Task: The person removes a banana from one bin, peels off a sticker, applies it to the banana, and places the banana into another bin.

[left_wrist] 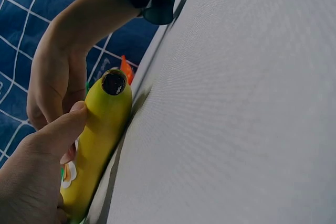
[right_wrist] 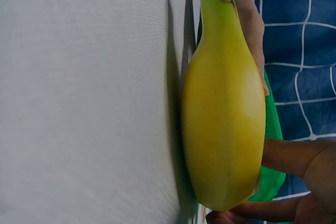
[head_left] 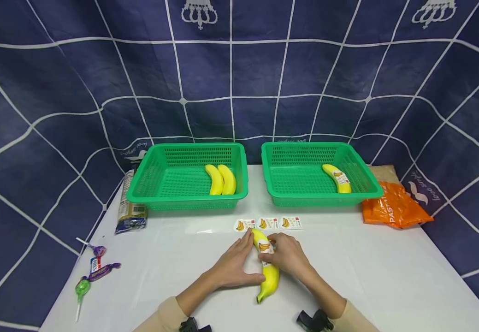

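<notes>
Flanking the banana, both hands touch it (side table edges well away).

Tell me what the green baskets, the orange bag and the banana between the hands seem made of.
Green baskets: probably moulded plastic, slight sheen, judging by the even colour and perforated walls. Orange bag: likely thin plastic film, shiny and creased. Banana: smooth, softly shiny skin; real peel or a plastic or foam imitation, I can't tell.

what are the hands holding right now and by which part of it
A banana on the table: the left hand steadies it, fingertips at the far end, thumb on the near half; the right hand holds it at the sticker.
</notes>
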### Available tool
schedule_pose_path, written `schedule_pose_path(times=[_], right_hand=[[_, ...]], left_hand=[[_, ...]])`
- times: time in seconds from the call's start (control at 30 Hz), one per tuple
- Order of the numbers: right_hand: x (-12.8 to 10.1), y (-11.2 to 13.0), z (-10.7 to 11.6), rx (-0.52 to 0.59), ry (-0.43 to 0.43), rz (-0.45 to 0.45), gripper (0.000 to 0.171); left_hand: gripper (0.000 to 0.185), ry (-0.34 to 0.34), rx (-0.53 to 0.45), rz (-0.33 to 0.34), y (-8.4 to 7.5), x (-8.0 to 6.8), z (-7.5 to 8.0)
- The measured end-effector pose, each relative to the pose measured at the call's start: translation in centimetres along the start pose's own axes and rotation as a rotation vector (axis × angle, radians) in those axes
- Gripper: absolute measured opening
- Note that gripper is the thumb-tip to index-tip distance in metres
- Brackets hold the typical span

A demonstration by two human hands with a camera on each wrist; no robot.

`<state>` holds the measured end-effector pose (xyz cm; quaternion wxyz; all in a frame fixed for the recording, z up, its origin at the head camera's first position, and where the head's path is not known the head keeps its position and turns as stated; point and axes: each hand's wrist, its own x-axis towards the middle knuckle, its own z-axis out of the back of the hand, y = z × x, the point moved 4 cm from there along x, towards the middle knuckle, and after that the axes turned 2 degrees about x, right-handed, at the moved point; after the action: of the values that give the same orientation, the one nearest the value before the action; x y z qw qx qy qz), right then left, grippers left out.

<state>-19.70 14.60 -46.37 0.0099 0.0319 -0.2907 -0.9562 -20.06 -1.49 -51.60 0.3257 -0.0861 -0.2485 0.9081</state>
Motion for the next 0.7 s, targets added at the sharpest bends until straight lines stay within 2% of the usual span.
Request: schedule_pose_path(times=[0.3, 0.47, 0.6, 0.7], right_hand=[[0.0, -0.3, -0.2, 0.020, -0.015, -0.006, 0.060], [-0.2, -0.2, -0.3, 0.043, -0.007, -0.004, 0.059], [-0.3, -0.2, -0.3, 0.041, -0.011, 0.003, 0.057], [-0.4, -0.4, -0.2, 0.031, -0.022, 0.032, 0.057]], left_hand=[[0.116, 0.003, 0.005, -0.001, 0.0, 0.1, 0.2], [0.117, -0.008, -0.047, 0.025, 0.2, 0.0, 0.7], [0.114, -0.037, -0.086, 0.028, 0.4, 0.6, 1.7], [0.114, -0.078, -0.117, 0.028, 0.3, 1.6, 3.1]])
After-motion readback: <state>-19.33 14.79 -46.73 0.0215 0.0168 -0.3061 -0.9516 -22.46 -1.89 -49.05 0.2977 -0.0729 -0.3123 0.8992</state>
